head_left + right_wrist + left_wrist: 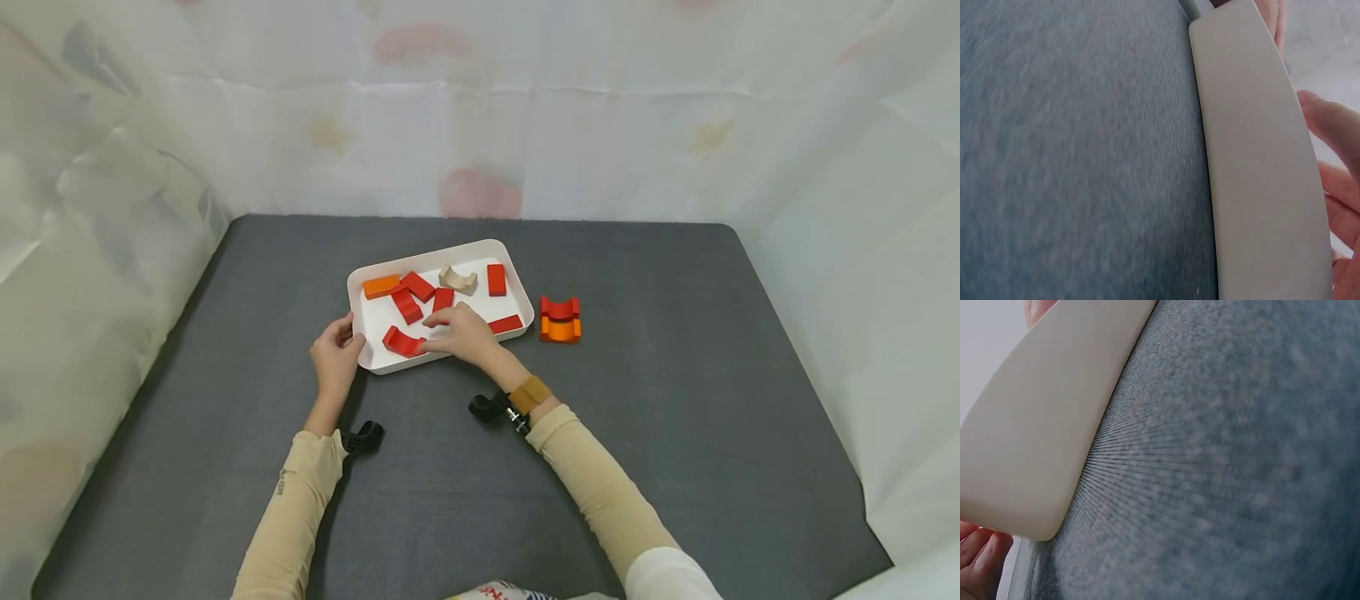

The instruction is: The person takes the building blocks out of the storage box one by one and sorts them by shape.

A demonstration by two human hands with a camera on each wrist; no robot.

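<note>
A white tray point(436, 252) lies on the grey mat and holds several red blocks, an orange block point(381, 286) and a beige arch point(457, 280). My left hand point(347, 333) grips the tray's near left corner, thumb on the rim. The left wrist view shows that corner of the tray point(1035, 437) with fingers point(979, 556) beneath it. My right hand point(429, 332) reaches over the near rim and pinches the right end of a red arch block point(402, 342). The right wrist view shows only the tray wall point(1254, 156) and fingers point(1335, 206).
Right of the tray, a red arch point(560, 308) sits on an orange arch point(560, 330) on the grey mat point(675, 375). White sheeting point(112, 208) walls in the mat at the left, back and right.
</note>
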